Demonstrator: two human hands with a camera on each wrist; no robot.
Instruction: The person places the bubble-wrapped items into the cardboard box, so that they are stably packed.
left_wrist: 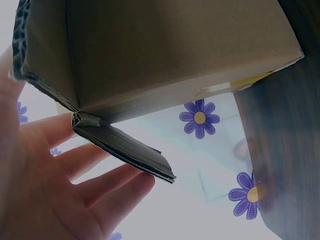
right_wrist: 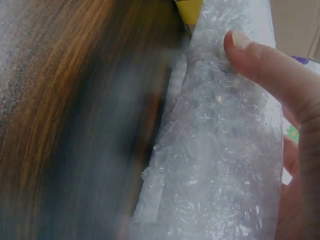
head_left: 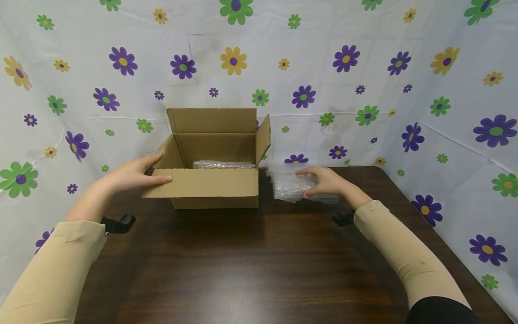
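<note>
An open cardboard box (head_left: pixel 214 202) stands left of centre on the table, its flaps spread. My left hand (head_left: pixel 131 174) holds the box's front left corner, thumb over the front flap. In the left wrist view, its fairly straight fingers lie against a folded side flap (left_wrist: pixel 130 145). To the right of the box, my right hand (head_left: pixel 329 182) grips a bubble-wrapped bundle (right_wrist: pixel 220 150), thumb on the near face and fingers behind. What the wrap encloses cannot be made out. Inside the box, more bubble wrap (head_left: pixel 222 164) shows above the front flap.
The dark wooden table (head_left: pixel 251 261) extends toward me from the box. Behind and to the right hangs a white flowered cloth (head_left: pixel 315 130). A yellow patch (left_wrist: pixel 252 79) marks the box's lower edge.
</note>
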